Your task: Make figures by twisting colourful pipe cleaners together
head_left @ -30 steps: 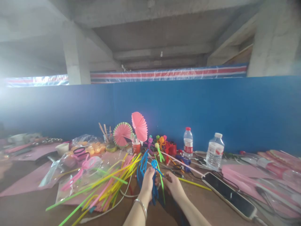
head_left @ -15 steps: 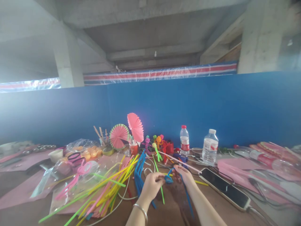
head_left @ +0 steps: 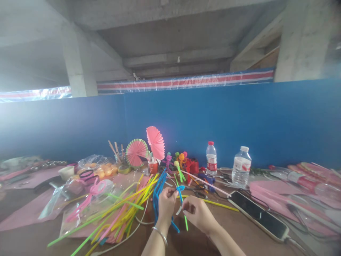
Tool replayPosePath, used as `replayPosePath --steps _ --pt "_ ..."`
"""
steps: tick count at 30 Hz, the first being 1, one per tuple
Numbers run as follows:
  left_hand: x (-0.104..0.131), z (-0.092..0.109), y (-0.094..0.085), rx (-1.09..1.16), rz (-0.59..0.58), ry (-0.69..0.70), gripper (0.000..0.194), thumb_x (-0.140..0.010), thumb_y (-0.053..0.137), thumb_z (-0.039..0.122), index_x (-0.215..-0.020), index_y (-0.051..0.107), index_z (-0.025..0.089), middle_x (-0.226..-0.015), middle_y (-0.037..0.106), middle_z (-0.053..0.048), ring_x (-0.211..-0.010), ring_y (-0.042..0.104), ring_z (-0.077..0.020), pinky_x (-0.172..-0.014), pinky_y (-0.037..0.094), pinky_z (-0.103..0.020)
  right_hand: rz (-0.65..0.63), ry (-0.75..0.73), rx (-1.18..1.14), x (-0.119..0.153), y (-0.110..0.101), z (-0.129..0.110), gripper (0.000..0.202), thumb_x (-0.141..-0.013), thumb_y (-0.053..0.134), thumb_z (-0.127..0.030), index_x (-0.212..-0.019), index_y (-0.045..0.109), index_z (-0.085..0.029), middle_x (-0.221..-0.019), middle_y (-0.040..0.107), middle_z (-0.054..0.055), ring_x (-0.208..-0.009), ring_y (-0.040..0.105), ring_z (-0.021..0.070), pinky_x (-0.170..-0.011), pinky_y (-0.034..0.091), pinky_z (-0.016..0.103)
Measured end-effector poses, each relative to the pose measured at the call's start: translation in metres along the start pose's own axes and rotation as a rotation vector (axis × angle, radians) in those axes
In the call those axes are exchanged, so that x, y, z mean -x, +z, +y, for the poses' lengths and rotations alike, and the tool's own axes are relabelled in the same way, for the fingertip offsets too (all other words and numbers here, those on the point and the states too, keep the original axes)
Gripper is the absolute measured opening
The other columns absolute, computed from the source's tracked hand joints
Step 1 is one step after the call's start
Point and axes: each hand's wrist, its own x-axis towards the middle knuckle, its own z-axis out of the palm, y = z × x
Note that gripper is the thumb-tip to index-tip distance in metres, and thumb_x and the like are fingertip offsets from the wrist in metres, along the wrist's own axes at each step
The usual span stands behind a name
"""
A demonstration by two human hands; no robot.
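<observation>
A blue pipe cleaner (head_left: 180, 194) with a small loop at its top is between my hands, above the table. My left hand (head_left: 167, 203), with a silver bangle at the wrist, pinches it just under the loop. The fingertips of my right hand (head_left: 198, 212) are closed at its lower end, partly hiding it. Beneath my hands lies a green pipe cleaner (head_left: 185, 222). A bundle of blue pipe cleaners (head_left: 159, 188) lies beside my left hand, partly covered by it. A small whitish strip (head_left: 179, 210) shows between the hands.
Yellow, green and pink pipe cleaners (head_left: 125, 217) spread at the left. Several pipe-cleaner figures (head_left: 181, 160) stand behind my hands. Two water bottles (head_left: 241, 167) stand at the back right, near a phone (head_left: 258, 215) with a cable. Pink paper fans (head_left: 156, 142) rise from a cup.
My right hand has moved left and lower, nearer my left hand. The blue pipe cleaner's loop now stands up above my left fingertips, and its tail no longer hangs by the right wrist.
</observation>
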Motion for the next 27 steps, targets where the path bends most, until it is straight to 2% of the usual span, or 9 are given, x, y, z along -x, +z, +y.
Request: replayPosePath --steps 4,8,10,12,15,18,23,27 --pt "0.0 0.0 -0.001 0.085 -0.032 -0.027 0.022 -0.07 0.054 0.036 -0.07 0.055 0.014 -0.047 0.047 0.005 -0.04 0.04 -0.0079 -0.041 0.032 -0.02 -0.016 0.049 -0.045 -0.002 0.006 0.008 0.001 -0.065 0.057 -0.019 -0.065 0.057 -0.018 -0.057 0.053 -0.003 -0.051 0.044 0.0106 -0.051 0.034 0.022" --pt "0.001 0.007 0.0 0.126 -0.063 0.021 0.018 -0.067 0.058 0.031 -0.072 0.056 0.015 -0.057 0.054 0.002 -0.049 0.049 -0.0106 -0.047 0.038 -0.021 0.105 0.149 -0.318 -0.007 0.009 0.014 0.015 -0.076 0.05 -0.033 -0.073 0.052 -0.019 -0.056 0.053 -0.002 -0.053 0.05 0.0131 -0.051 0.038 0.023" --pt "0.003 0.013 0.001 0.13 -0.07 0.07 0.013 -0.066 0.059 0.027 -0.073 0.058 0.016 -0.065 0.058 -0.001 -0.061 0.054 -0.0139 -0.057 0.042 -0.023 0.206 0.175 -0.448 -0.011 0.008 0.018 0.02 -0.077 0.051 -0.037 -0.087 0.051 -0.02 -0.065 0.058 -0.001 -0.056 0.054 0.0144 -0.05 0.04 0.023" --pt "0.006 0.019 0.002 0.122 -0.088 0.112 0.008 -0.064 0.06 0.021 -0.07 0.059 0.016 -0.069 0.059 -0.001 -0.068 0.056 -0.0161 -0.066 0.043 -0.025 0.258 0.146 -0.551 -0.014 0.005 0.02 0.037 -0.071 0.059 -0.036 -0.103 0.048 -0.021 -0.083 0.061 0.003 -0.069 0.058 0.0168 -0.056 0.044 0.025" --pt "0.01 0.027 0.003 0.095 -0.134 0.148 0.005 -0.063 0.059 0.016 -0.067 0.06 0.016 -0.07 0.06 -0.001 -0.07 0.056 -0.0172 -0.068 0.043 -0.026 0.175 0.105 -0.666 -0.016 -0.001 0.021 0.052 -0.066 0.067 -0.031 -0.113 0.048 -0.021 -0.1 0.062 0.006 -0.091 0.057 0.0213 -0.074 0.046 0.033" --pt "0.014 0.033 0.003 0.049 -0.197 0.175 0.007 -0.066 0.056 0.016 -0.07 0.062 0.017 -0.071 0.061 -0.002 -0.071 0.056 -0.0172 -0.067 0.043 -0.026 0.109 0.128 -0.682 -0.016 -0.006 0.019 0.047 -0.064 0.069 -0.03 -0.108 0.056 -0.019 -0.096 0.065 0.007 -0.095 0.057 0.0238 -0.081 0.043 0.037" --pt "0.015 0.033 0.002 -0.041 -0.212 0.218 0.008 -0.064 0.057 0.016 -0.069 0.065 0.017 -0.069 0.064 -0.002 -0.069 0.057 -0.0177 -0.065 0.043 -0.026 0.166 0.091 -0.564 -0.015 -0.007 0.018 0.037 -0.062 0.071 -0.031 -0.095 0.064 -0.016 -0.097 0.066 0.01 -0.093 0.058 0.0257 -0.083 0.043 0.038" --pt "0.012 0.026 0.002 -0.065 -0.196 0.229 0.008 -0.065 0.057 0.016 -0.066 0.065 0.017 -0.066 0.064 -0.002 -0.067 0.057 -0.018 -0.064 0.043 -0.027 0.21 0.067 -0.504 -0.015 -0.005 0.018 0.038 -0.064 0.069 -0.034 -0.096 0.061 -0.016 -0.09 0.067 0.01 -0.085 0.06 0.0249 -0.077 0.046 0.037"
